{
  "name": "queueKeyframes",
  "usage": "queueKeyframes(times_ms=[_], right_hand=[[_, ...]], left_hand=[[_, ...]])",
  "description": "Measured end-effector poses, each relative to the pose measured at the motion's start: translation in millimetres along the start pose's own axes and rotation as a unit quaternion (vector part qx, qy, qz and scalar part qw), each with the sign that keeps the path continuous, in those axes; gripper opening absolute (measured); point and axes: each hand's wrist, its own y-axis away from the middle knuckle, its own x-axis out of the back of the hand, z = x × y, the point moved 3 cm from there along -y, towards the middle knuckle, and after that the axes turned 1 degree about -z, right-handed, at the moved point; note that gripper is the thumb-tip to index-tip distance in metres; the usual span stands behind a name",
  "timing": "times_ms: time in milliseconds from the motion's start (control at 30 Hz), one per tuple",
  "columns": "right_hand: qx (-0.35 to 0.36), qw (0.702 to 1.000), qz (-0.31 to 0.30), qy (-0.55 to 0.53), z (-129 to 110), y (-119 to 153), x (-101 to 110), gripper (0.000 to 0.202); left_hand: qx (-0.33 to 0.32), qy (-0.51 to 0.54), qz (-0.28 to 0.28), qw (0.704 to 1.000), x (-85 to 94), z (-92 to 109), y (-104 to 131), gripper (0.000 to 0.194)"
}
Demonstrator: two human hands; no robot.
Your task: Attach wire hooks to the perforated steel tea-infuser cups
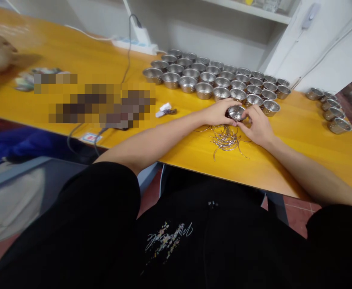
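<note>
Only 1 camera, worn on my head, looks forward and steeply down past my chest at the bench [299,132]. It sits near my hands, tilted, with the wall and shelf [248,8] beyond the bench's far edge.

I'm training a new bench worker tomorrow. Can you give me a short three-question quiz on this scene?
1. True or false: both hands hold the same small perforated metal cup.
2. What lies on the table just in front of the hands, nearer the person? A) a pile of curved metal wire pieces B) a stack of plates C) a roll of tape
3. Where do most of the other metal cups stand?

Key
1. True: the left hand and right hand both grip the perforated metal cup.
2. A: the wire pieces lie loose on the yellow table.
3. In rows behind the hands; a few more stand far right.
</note>
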Motion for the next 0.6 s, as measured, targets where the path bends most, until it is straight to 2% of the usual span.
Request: queueKeyframes(times_ms=[133,467,600], right_hand=[[0.009,1.0,0.006,0.002,-1.6,-0.6,-0.1,0.036],[0.011,1.0,0.008,0.003,-2.1,-0.8,-0.7,0.07],[0.006,1.0,-0.002,-0.001,2.7,-0.1,-3.7,0.075]], left_hand=[[-0.009,-0.001,-0.004,1.0,1.0,0.5,0.6,0.087],[-0.003,0.0,0.001,1.0,-0.6,-0.6,-0.2,0.086],[0.005,-0.002,-0.003,1.0,0.2,0.6,1.3,0.088]])
